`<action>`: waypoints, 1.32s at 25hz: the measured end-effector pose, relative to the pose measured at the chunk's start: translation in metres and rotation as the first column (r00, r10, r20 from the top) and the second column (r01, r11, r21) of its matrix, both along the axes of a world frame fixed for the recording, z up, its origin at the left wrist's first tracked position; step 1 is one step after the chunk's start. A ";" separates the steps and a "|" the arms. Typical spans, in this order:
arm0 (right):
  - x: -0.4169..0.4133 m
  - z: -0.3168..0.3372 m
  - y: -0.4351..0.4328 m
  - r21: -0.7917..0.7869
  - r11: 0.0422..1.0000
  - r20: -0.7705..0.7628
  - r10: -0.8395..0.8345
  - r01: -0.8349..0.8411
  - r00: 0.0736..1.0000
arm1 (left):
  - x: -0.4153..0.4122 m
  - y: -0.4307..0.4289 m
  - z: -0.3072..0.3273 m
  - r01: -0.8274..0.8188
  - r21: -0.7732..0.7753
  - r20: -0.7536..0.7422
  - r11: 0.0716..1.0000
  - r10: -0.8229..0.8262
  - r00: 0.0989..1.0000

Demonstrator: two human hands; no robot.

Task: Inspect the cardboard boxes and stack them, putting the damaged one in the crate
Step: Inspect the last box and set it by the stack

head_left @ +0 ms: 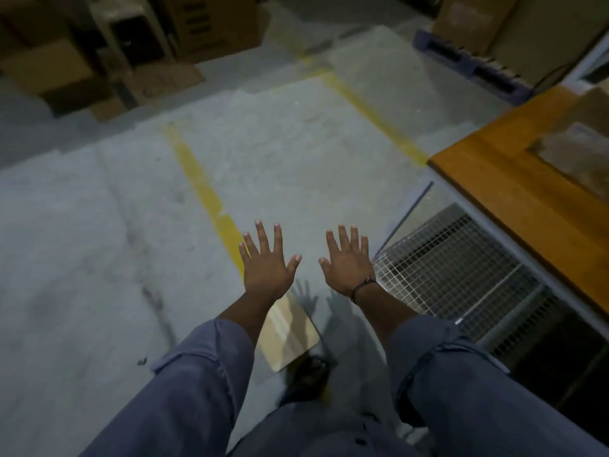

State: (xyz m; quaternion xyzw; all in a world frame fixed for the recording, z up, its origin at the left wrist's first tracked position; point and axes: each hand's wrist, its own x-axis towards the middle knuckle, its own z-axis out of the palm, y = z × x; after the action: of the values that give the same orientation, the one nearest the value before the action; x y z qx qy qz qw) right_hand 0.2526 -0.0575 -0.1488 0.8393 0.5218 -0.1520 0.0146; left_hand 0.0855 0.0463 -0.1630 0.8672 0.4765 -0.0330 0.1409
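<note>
Head view: left hand [267, 262] and right hand [347, 262] are spread flat, nothing held. One cardboard box [580, 150] is seen, blurred, on the tabletop [494, 179] at 2 o'clock, wire crate [461, 268] at 3. A slip could be caused by flat cardboard [290, 334] underfoot at 6; damage could be missed in dim light.

I see a flat tan cardboard piece [293, 338] lying on the floor near 6 o'clock, one corner toward me. Wire-mesh crate [441, 268] sits low at 4 o'clock, grey grid walls, inside too dark to read. One brown box [580, 143] at 3 o'clock, blurred, on a wooden top [494, 179]. Stacked cartons [49, 64] at 10 o'clock, a lone carton [474, 18] at 1 o'clock. Damage not readable.
</note>
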 end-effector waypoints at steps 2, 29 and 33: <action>-0.027 -0.025 0.000 -0.049 0.997 -0.052 0.051 -0.053 0.997 | -0.032 -0.007 -0.020 -0.061 -0.038 -0.031 0.997 0.060 0.998; -0.070 -0.280 0.004 -0.331 0.899 -0.183 0.238 -0.288 0.954 | -0.119 -0.047 -0.239 -0.382 -0.323 -0.266 0.866 0.305 0.915; -0.065 -0.369 0.021 -0.349 0.903 -0.205 0.187 -0.250 0.961 | -0.118 -0.049 -0.335 -0.427 -0.294 -0.264 0.855 0.357 0.896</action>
State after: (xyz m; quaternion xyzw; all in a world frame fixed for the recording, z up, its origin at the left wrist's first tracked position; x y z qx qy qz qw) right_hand 0.1874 -0.0367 -0.5181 0.7416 0.5740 -0.3149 0.1463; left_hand -0.0321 -0.0032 -0.4978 0.7051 0.6424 -0.1731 0.2456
